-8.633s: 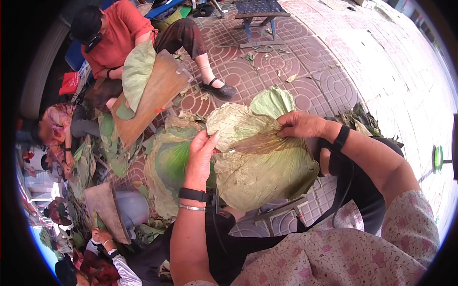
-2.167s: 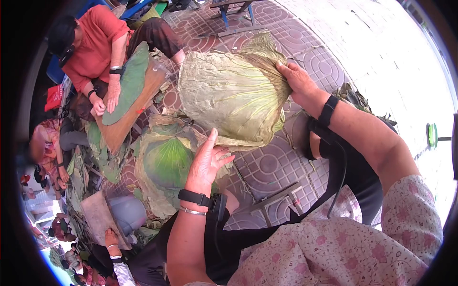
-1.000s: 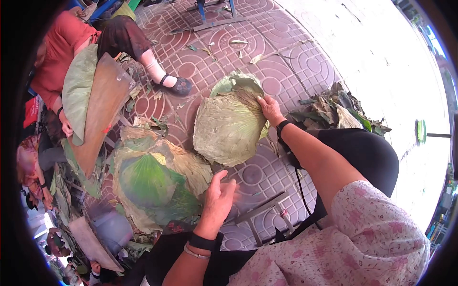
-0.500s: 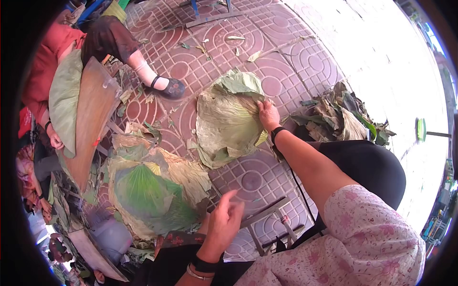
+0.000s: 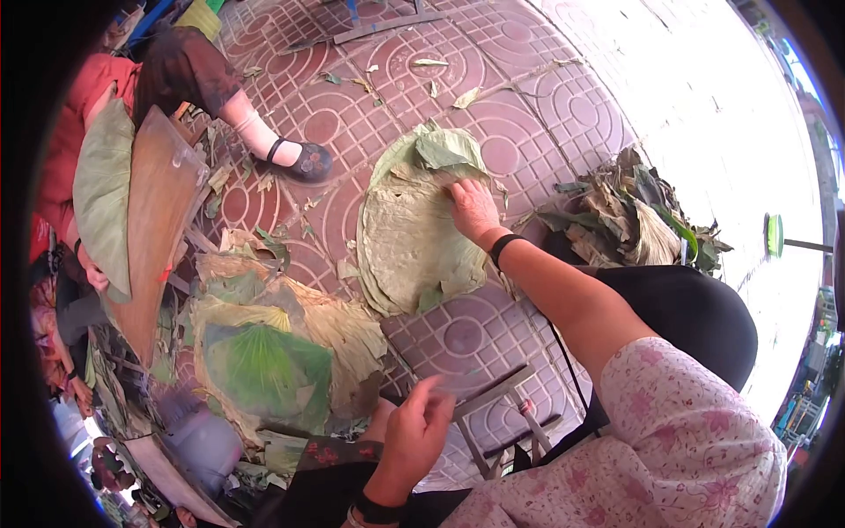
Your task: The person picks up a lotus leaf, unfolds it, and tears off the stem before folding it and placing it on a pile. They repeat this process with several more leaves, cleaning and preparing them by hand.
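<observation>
Your left hand [image 5: 415, 437] is half-curled, empty, lower centre, near a green leaf pile [image 5: 273, 365]. Your knee [image 5: 691, 304] hides part of the scrap heap [image 5: 638, 216], centre right. Right hand [image 5: 475, 211] sits on the pale leaf stack [image 5: 414, 242] mid-frame, can't tell if it's gripping. Co-worker [image 5: 180, 75] cut off upper left.

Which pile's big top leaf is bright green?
The leaf pile nearest the left hand; the stack under the right hand is pale, the crumpled heap mostly brown.
</observation>
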Demonstrator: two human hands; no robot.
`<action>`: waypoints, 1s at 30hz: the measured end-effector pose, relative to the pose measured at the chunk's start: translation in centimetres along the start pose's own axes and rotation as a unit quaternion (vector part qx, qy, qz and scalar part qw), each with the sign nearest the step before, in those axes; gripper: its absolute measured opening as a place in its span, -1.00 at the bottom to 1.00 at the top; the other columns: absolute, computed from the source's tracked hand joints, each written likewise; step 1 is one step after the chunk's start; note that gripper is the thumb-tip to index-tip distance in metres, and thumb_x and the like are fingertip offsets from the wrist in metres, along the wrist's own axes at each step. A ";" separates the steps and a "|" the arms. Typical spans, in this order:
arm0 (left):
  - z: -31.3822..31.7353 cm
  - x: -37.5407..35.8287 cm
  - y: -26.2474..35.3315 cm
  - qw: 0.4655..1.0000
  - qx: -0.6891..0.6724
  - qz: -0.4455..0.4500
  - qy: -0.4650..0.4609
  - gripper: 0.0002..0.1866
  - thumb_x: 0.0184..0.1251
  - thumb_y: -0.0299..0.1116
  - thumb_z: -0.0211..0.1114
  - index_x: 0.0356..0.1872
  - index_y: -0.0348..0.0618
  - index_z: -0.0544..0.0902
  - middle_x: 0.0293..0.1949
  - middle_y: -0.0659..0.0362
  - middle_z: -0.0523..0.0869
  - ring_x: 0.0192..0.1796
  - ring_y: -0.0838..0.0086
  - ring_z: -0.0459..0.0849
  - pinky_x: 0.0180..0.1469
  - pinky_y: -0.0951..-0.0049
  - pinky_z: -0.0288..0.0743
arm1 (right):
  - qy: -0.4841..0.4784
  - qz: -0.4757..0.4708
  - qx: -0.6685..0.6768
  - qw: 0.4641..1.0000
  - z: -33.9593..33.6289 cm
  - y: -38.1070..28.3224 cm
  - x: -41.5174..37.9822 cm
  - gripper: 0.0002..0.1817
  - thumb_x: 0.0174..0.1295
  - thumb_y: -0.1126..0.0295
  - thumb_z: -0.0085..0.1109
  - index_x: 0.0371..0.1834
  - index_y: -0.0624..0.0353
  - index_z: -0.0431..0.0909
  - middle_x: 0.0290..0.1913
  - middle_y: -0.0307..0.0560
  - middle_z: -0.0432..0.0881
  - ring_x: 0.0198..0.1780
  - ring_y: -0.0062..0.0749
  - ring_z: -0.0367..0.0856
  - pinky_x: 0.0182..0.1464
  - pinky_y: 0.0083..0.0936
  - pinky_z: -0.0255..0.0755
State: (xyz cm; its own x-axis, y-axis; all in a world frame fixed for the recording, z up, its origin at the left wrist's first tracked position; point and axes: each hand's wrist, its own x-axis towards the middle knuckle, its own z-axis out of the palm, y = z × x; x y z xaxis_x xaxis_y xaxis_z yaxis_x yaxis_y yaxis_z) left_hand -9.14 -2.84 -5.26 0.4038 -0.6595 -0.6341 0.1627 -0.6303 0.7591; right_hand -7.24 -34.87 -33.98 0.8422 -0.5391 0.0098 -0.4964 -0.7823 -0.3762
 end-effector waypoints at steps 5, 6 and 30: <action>0.0 -1.1 0.8 0.998 0.056 0.027 0.004 -0.58 0.46 -0.30 0.26 0.21 -0.34 0.47 -0.17 -0.12 0.77 -0.18 0.08 0.79 -0.15 0.24 0.63 | -0.004 0.180 0.152 0.972 1.5 0.2 4.7 -0.18 0.07 0.36 0.35 0.45 0.14 0.22 0.43 0.20 0.31 0.35 0.15 0.43 0.36 -0.11 0.38; 0.1 -1.3 1.1 0.998 0.057 0.026 0.002 -0.57 0.46 -0.29 0.26 0.22 -0.33 0.47 -0.17 -0.12 0.77 -0.18 0.06 0.79 -0.15 0.22 0.63 | 0.036 0.208 0.173 0.962 1.7 0.3 5.8 -0.15 0.06 0.33 0.38 0.46 0.14 0.20 0.46 0.23 0.28 0.38 0.16 0.40 0.40 -0.14 0.36; -0.4 -2.3 2.4 0.946 0.293 0.138 -0.010 -0.57 0.43 -0.30 0.25 0.17 -0.40 0.49 -0.21 -0.14 0.69 -0.12 -0.02 0.68 -0.05 0.11 0.54 | -0.139 -0.095 -0.096 0.981 0.2 -1.1 -7.5 -0.17 0.02 0.30 0.43 0.45 0.06 0.35 0.54 0.12 0.25 0.59 -0.02 0.13 0.57 -0.09 0.04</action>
State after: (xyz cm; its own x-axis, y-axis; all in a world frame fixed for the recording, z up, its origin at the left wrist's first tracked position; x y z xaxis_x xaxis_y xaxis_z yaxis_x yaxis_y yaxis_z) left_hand -9.30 -2.65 -1.96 0.3393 -0.8358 -0.4316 -0.4757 -0.5483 0.6878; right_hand -12.94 -29.94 -33.84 0.9352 -0.2916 -0.2008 -0.3319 -0.9194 -0.2111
